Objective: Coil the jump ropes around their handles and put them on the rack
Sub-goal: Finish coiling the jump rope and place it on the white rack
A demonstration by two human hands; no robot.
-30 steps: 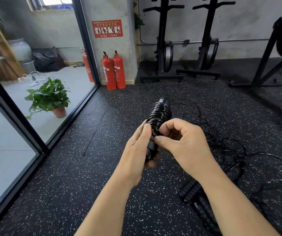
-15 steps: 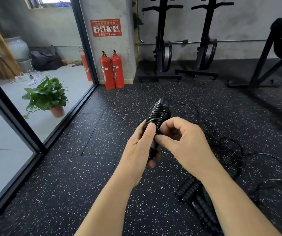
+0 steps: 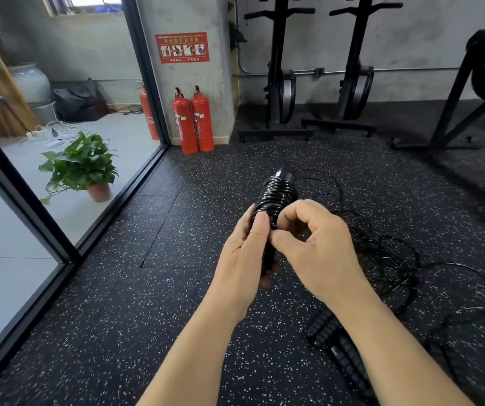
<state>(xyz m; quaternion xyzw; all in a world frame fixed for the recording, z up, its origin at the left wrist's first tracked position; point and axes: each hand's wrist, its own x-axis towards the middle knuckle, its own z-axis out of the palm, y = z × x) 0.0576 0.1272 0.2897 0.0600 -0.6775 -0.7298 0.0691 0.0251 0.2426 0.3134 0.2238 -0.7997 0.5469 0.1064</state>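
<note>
We hold a black jump rope [image 3: 277, 197] up in front of us, above the speckled rubber floor [image 3: 147, 288]. Its cord is wound in tight glossy turns around the upper part of the grip, and the bundle tilts slightly to the right with its capped end pointing away from us; whether one handle or two sits inside the coil we cannot tell. Our left hand [image 3: 242, 259] grips the lower, bare part of the bundle, with the fingers curled around behind it and the thumb [image 3: 260, 228] laid flat against the lowest turns. Our right hand [image 3: 319, 247] comes in from the right, its thumb and forefinger closed in a pinch at the bottom edge of the coil, just beside the left thumb. Its other fingers are curled loosely above, and what sits in the pinch is hidden from us. On the floor to the right, beyond our right forearm, lies a tangle of loose black cords [image 3: 396, 259]. Nearer to us, several ribbed black handles [image 3: 323, 326] lie together, partly covered by that forearm. Farther off, two red fire extinguishers [image 3: 194, 121] stand against a concrete pillar [image 3: 188, 77] under a red sign [image 3: 182, 47]. A potted plant [image 3: 80, 168] sits beyond the glass wall [image 3: 15, 273] on the left, and two black exercise machines [image 3: 277, 83] stand along the back wall.
</note>
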